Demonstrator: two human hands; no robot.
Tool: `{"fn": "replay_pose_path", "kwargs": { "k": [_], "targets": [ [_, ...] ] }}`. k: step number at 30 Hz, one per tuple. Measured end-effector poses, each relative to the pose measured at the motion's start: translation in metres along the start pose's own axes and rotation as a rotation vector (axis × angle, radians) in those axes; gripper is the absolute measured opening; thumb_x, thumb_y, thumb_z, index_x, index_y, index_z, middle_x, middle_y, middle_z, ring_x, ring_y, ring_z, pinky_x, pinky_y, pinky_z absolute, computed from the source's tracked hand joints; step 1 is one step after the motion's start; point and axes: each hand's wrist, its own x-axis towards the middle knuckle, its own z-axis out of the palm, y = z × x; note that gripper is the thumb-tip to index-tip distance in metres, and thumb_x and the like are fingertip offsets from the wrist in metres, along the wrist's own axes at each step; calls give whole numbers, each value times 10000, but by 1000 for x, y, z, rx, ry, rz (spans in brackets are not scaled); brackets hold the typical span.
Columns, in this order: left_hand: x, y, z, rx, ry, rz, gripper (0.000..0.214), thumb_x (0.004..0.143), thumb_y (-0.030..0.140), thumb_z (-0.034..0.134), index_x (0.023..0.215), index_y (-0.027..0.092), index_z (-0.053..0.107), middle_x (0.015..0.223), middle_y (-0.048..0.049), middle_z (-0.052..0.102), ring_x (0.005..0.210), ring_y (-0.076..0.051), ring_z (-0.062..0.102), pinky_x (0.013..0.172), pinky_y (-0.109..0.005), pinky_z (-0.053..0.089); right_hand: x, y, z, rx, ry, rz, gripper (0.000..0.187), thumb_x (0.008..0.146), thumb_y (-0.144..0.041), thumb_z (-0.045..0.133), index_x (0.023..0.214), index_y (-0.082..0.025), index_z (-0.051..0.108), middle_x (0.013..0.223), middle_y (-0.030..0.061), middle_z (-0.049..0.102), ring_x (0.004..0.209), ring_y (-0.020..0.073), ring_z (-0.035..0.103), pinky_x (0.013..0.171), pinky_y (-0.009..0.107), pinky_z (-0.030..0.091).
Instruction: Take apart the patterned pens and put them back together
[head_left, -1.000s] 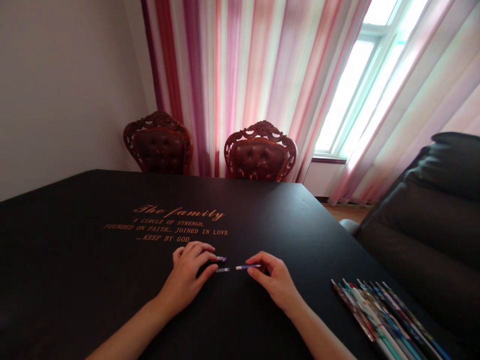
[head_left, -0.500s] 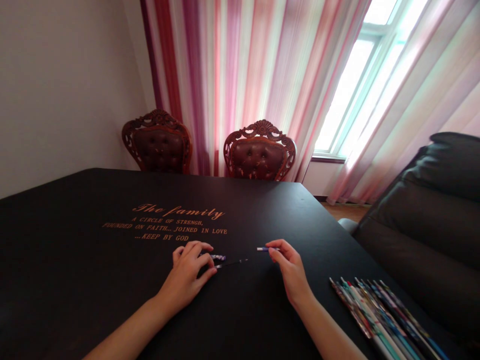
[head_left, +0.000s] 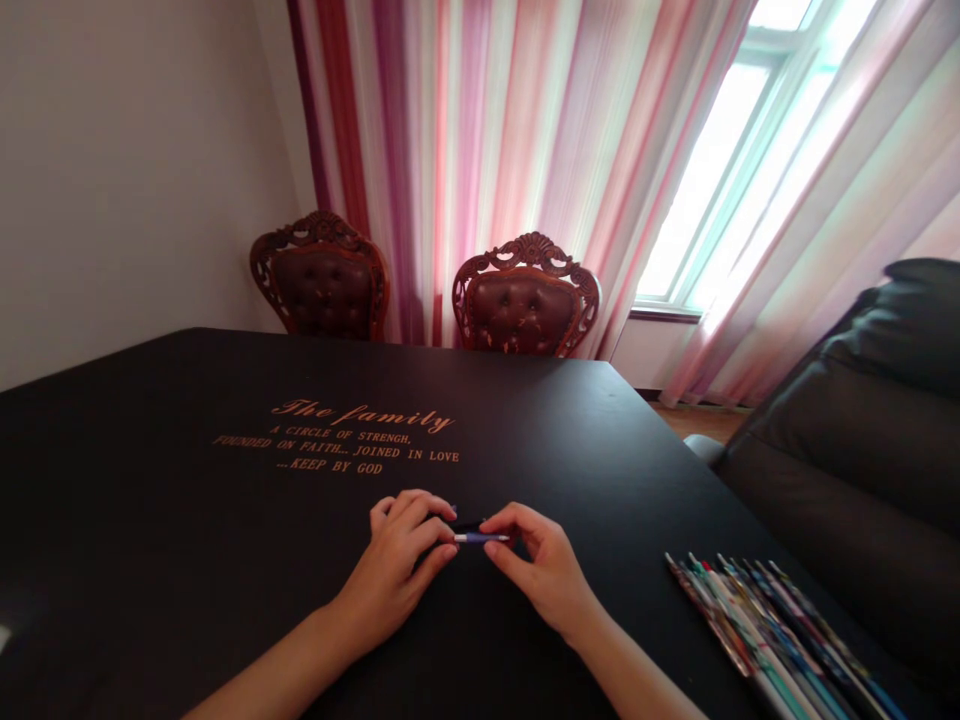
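Close together over the black table (head_left: pixel 187 560), my two hands meet at a small purple and white pen barrel piece (head_left: pixel 476 538). My right hand (head_left: pixel 551 570) pinches its right part between thumb and fingertips. Thumb and index finger of my left hand (head_left: pixel 405 560) are closed at its white left end, where the thin pen refill held earlier is now hidden. Under the other left fingers, only the tip of a patterned pen tube (head_left: pixel 453 512) peeks out. A dark strip behind the barrel piece is too dim to make out.
Several pens (head_left: pixel 780 630) lie side by side at the table's right. Gold lettering (head_left: pixel 367 437) is printed beyond my hands. Two carved chairs (head_left: pixel 529 300) stand at the far edge, before striped curtains (head_left: pixel 495 150). A black leather seat (head_left: pixel 862 440) is at right.
My right hand has moved left with the barrel piece, bringing it to my left fingertips. The refill between the hands no longer shows. The view has shifted slightly.
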Motion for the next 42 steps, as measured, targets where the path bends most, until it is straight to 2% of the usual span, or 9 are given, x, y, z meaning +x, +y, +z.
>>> {"fn": "replay_pose_path", "kwargs": {
  "k": [7, 12, 18, 28, 31, 33, 36, 42],
  "targets": [
    [1, 2, 3, 4, -38, -11, 185, 954, 284, 472, 925, 261, 653, 1078, -51, 647, 1097, -260, 496, 918, -430, 272, -1, -2, 1, 1, -19, -14, 90, 784, -224, 685, 868, -203, 709, 796, 15, 673, 735, 170, 601, 688, 282, 464],
    [1, 6, -1, 3, -52, 26, 221, 947, 238, 478, 803, 238, 646, 992, -38, 650, 1060, -252, 507, 903, -423, 266, -2, -1, 6, 8, -19, 0, 76, 775, -224, 699, 844, -197, 713, 779, 14, 673, 715, 167, 603, 674, 279, 462],
    [1, 6, -1, 12, -61, 25, 226, 936, 206, 488, 749, 217, 616, 942, -32, 649, 1017, -238, 523, 879, -416, 268, -3, -2, 11, 40, -40, 15, 41, 773, -211, 701, 806, -187, 707, 752, 12, 670, 701, 163, 604, 660, 271, 463],
    [2, 8, -2, 45, -90, 76, 239, 947, 211, 477, 747, 211, 607, 918, -25, 644, 991, -224, 529, 884, -419, 273, -2, -2, 13, 59, -56, -2, 46, 773, -191, 711, 814, -177, 724, 765, 18, 686, 708, 161, 616, 668, 267, 473],
    [1, 9, -1, 30, -111, 75, 208, 959, 234, 460, 815, 224, 609, 938, -19, 650, 1000, -221, 536, 903, -417, 276, -1, -3, 11, 62, -38, -12, 77, 774, -204, 720, 848, -189, 735, 784, 18, 691, 723, 162, 618, 681, 270, 476],
    [-1, 8, 2, 8, -62, 49, 109, 945, 267, 493, 951, 240, 599, 972, -28, 660, 1019, -231, 538, 920, -421, 279, -1, -3, 11, 78, -18, -8, 111, 771, -216, 728, 880, -197, 732, 812, 18, 699, 733, 163, 619, 692, 275, 475],
    [-4, 5, 7, -31, 51, 24, 233, 888, 301, 596, 1111, 254, 550, 995, -41, 672, 1033, -249, 544, 933, -423, 284, -3, -2, 13, 119, 3, 17, 143, 752, -220, 747, 884, -192, 698, 817, 12, 695, 726, 159, 615, 689, 275, 469],
    [-6, -1, 6, -60, 45, 36, 87, 933, 238, 531, 982, 256, 600, 948, -18, 676, 985, -215, 580, 902, -393, 285, -3, 4, 9, 140, -19, 73, 133, 755, -258, 747, 806, -175, 656, 737, -3, 657, 690, 150, 590, 657, 265, 453]
  ]
}}
